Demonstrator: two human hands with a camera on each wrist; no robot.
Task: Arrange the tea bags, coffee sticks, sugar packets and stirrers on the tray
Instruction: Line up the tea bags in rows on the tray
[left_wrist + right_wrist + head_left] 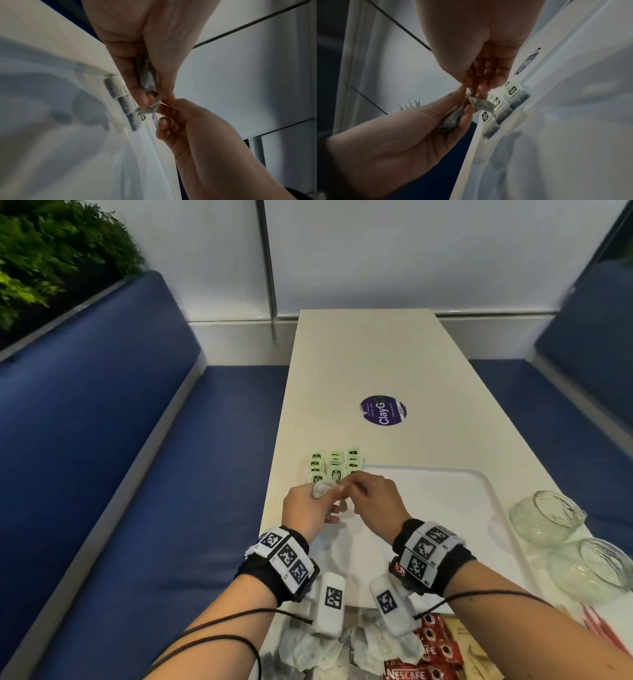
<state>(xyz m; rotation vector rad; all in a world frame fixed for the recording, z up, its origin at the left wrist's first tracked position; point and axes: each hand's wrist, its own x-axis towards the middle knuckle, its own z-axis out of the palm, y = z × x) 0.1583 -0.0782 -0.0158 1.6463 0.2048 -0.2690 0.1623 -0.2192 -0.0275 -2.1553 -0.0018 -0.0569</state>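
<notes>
Over the tray's (479, 508) far left corner, my left hand (329, 494) grips a small bunch of white tea bags (320, 489). In the left wrist view the bunch (147, 77) sits between thumb and fingers. My right hand (346, 484) pinches one tea bag (482, 104) out of that bunch. Three short rows of tea bags with green tags (335, 465) lie just beyond the hands, seemingly on the table strip beside the tray rim (526, 113). Near the table's front edge lie loose tea bags (342, 648), red coffee sticks (435, 652), brown sugar packets (469, 645) and red-striped stirrers (603, 628).
Two glass jars (548, 518) (599, 573) lie on their sides at the tray's right edge. A purple round sticker (383, 410) marks the white table (376, 354) further away. Blue benches (137, 474) flank the table on both sides.
</notes>
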